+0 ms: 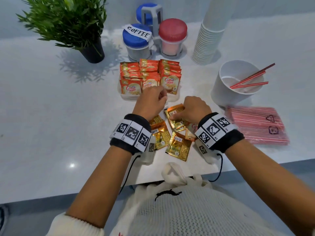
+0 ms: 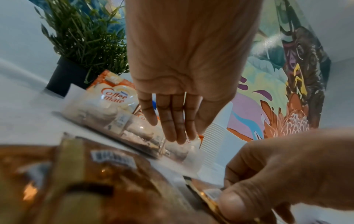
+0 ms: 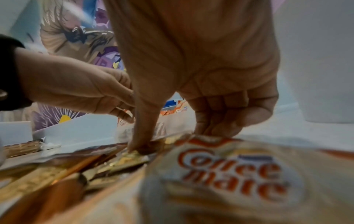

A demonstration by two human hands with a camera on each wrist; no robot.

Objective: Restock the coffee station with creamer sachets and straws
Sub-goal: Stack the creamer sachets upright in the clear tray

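Creamer sachets (image 1: 150,74) stand in rows in a clear tray (image 1: 172,98) at the counter's middle. My left hand (image 1: 162,96) reaches to the front row with straight fingers (image 2: 178,133) and holds nothing. Loose gold-backed sachets (image 1: 179,147) lie scattered in front of the tray. My right hand (image 1: 173,117) is down on this pile, thumb and forefinger (image 3: 138,145) pinching the edge of one sachet (image 1: 175,113). A white cup (image 1: 219,89) to the right holds a few red straws (image 1: 250,79). A sealed pack of red straws (image 1: 255,125) lies flat beside it.
A potted plant (image 1: 92,50) stands back left. Behind the tray a rack holds a blue-lidded jar labelled COFFEE (image 1: 138,41) and a red-lidded jar (image 1: 172,36). A tall stack of paper cups (image 1: 208,40) rises back right. The counter's front edge runs close to my body.
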